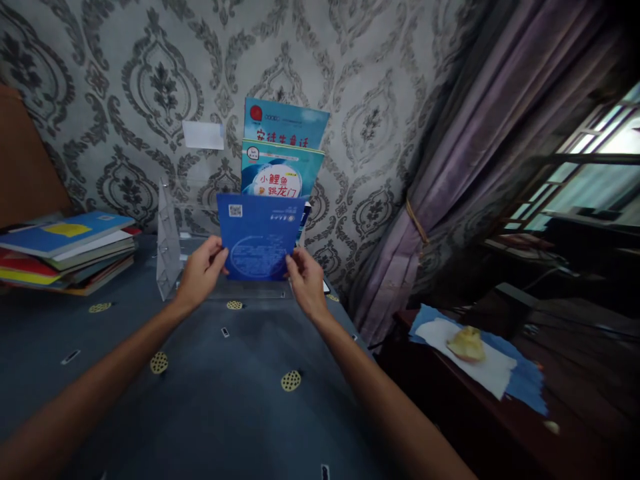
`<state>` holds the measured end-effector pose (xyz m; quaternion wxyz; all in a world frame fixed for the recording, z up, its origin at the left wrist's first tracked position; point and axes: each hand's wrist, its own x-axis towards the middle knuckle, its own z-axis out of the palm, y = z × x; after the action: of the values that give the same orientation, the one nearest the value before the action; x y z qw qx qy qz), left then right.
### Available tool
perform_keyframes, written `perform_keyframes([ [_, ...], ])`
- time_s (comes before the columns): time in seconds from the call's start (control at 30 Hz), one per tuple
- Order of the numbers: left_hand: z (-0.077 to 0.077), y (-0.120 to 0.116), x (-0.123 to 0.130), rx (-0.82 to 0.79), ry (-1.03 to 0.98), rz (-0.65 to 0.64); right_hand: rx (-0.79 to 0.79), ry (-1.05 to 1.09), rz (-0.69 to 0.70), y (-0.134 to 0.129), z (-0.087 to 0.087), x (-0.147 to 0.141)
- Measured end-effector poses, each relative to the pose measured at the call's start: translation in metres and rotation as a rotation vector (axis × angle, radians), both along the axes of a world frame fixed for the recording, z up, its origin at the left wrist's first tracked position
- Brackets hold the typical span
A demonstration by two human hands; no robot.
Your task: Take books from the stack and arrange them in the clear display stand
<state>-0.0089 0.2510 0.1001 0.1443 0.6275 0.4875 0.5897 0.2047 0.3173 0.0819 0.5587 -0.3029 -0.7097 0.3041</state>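
Upright between my two hands is a blue book (261, 233) with a small QR code at its upper left. My left hand (203, 270) pinches its lower left edge, while my right hand (306, 277) grips the lower right edge. Behind it rise two more books, a teal one (280, 170) with red lettering and a taller light-blue one (286, 123). They stand in a clear plastic rack (169, 240), whose side panel shows left of my left hand. The blue book hides much of the rack; whether it rests on the rack I cannot tell.
A stack of books (70, 250) lies at the left of the dark blue patterned tablecloth (225, 393). Patterned wallpaper (360, 73) backs the table. At right hang a tied purple curtain (415, 233) and a dark red table (500, 427) with a yellowish lump (467, 343) on white paper.
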Motion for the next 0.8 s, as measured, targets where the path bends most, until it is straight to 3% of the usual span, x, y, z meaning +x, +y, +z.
perform_keyframes([
  [0.13,0.033,0.021,0.006,0.174,0.094,0.098,0.131,0.090,-0.062,0.023,0.029,0.003],
  [0.27,0.044,0.035,0.010,0.289,0.189,0.156,0.201,0.115,-0.098,0.043,0.035,0.006],
  [0.53,0.027,0.049,0.013,0.275,0.239,0.229,0.140,0.081,-0.111,0.066,0.014,0.008],
  [0.8,0.012,0.057,0.010,0.254,0.284,0.270,0.218,-0.074,-0.191,0.066,0.013,0.017],
])
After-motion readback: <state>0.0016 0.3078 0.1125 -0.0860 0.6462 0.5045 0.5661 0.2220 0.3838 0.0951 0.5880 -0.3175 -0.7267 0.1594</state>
